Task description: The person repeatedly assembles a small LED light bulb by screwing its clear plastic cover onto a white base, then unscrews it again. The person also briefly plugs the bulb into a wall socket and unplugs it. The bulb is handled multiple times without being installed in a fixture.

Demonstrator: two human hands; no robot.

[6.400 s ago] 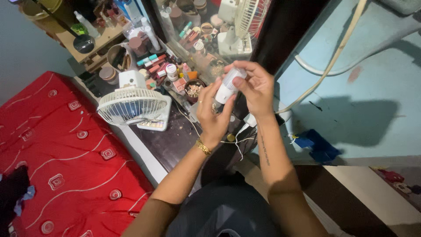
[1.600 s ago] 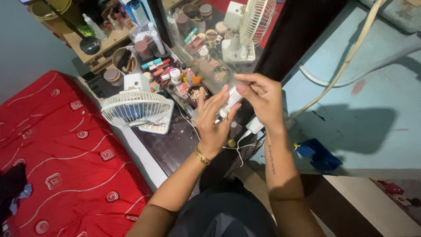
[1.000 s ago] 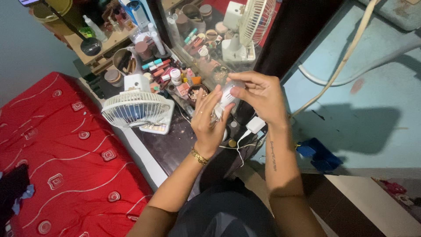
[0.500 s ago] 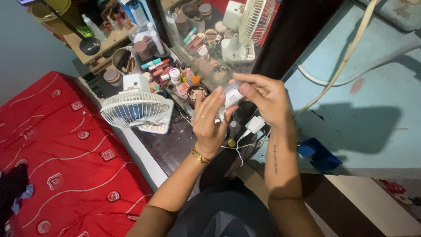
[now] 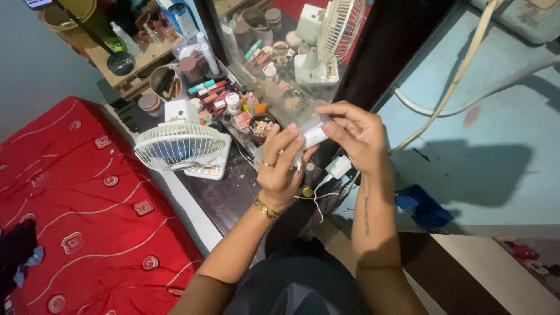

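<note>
Over the dark desk point(image 5: 233, 192), at two o'clock from the white fan point(image 5: 178, 146), both hands have lowered: right hand point(image 5: 356, 131) fingers pinch the small white tube point(image 5: 314, 137), left hand point(image 5: 281, 169) fingers curl loosely beneath.

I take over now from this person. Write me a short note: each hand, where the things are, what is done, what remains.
Left hand: raised, palm open, fingers against the small white plastic tube.
Right hand: pinches the tube's other end.
Things: white desk fan beside the left hand on the dark dresser top; white charger plug under the hands.
Done: tube is lifted off the dresser.
Left: whether it is open cannot be seen.
</note>
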